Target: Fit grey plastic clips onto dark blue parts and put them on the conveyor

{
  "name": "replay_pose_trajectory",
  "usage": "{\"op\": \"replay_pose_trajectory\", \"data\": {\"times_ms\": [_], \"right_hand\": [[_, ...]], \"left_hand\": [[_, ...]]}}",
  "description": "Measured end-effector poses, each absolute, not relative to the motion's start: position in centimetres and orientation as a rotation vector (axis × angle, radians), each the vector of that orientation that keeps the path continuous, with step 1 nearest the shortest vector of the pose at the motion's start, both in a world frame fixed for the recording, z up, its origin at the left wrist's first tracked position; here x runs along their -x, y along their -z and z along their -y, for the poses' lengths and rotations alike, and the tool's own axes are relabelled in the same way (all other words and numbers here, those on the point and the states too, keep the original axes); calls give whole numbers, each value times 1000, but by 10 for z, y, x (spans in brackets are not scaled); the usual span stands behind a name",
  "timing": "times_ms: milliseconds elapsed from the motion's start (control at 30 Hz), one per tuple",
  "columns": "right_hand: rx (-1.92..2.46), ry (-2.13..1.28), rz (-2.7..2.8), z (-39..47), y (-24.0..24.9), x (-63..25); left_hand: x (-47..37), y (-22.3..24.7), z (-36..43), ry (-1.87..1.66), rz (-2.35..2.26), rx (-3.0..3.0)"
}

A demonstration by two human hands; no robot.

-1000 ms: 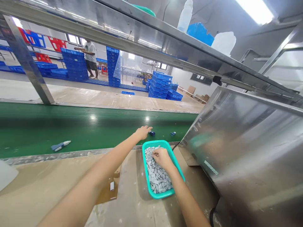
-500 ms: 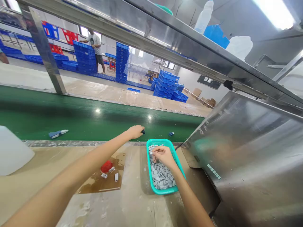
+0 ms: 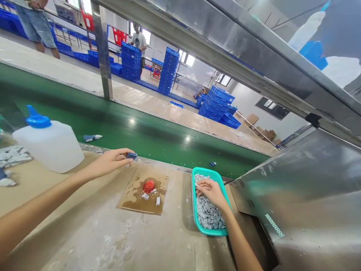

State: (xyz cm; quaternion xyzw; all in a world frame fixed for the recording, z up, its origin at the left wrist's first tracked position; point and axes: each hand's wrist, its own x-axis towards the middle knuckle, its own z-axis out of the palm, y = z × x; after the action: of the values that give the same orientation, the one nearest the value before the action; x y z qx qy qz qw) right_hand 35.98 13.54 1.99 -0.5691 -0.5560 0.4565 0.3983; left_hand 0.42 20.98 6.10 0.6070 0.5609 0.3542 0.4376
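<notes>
My left hand (image 3: 117, 161) pinches a small dark blue plastic part (image 3: 131, 155) between thumb and fingers, above the near edge of the green conveyor belt. Over a teal plastic basket (image 3: 195, 210), my right hand (image 3: 211, 191) has its fingertips closed on a small pale piece (image 3: 196, 184). Many small grey-white pieces (image 3: 209, 213) fill the basket. Between my hands lies a wet brown board (image 3: 138, 205) with a red cap-like dish (image 3: 149, 186) and a few white pieces (image 3: 158, 200) on it.
A white bottle with a blue spout (image 3: 50, 145) stands left, beside a pile of white parts (image 3: 14, 155). Blue-and-white parts (image 3: 92, 137) lie on the green belt (image 3: 158, 141). A metal housing (image 3: 310, 195) borders the right. Co-workers (image 3: 138, 41) and blue crates (image 3: 217, 101) are beyond.
My left hand has drawn back leftward from over the belt, still with the blue part. My right hand stays over the basket. The view has turned left, bringing the whole bottle into sight.
</notes>
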Motion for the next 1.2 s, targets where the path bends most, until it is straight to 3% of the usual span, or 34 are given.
{"op": "replay_pose_trajectory", "data": {"times_ms": [233,433,800,1200], "right_hand": [[1485,-1237,1442,-141,-27,-356],[1539,-1089,1485,-141,-34,-355],[1259,-349,2105,-145,-33,-235],[1042,-47,2246,-148,-3,-216]], "left_hand": [[5,-51,-192,-856,-1194,-1370],[0,-46,-193,-787,-1095,-1386],[-1,-37,-187,-791,-945,-1386],[-6,-40,-181,-712,-853,-1255]]}}
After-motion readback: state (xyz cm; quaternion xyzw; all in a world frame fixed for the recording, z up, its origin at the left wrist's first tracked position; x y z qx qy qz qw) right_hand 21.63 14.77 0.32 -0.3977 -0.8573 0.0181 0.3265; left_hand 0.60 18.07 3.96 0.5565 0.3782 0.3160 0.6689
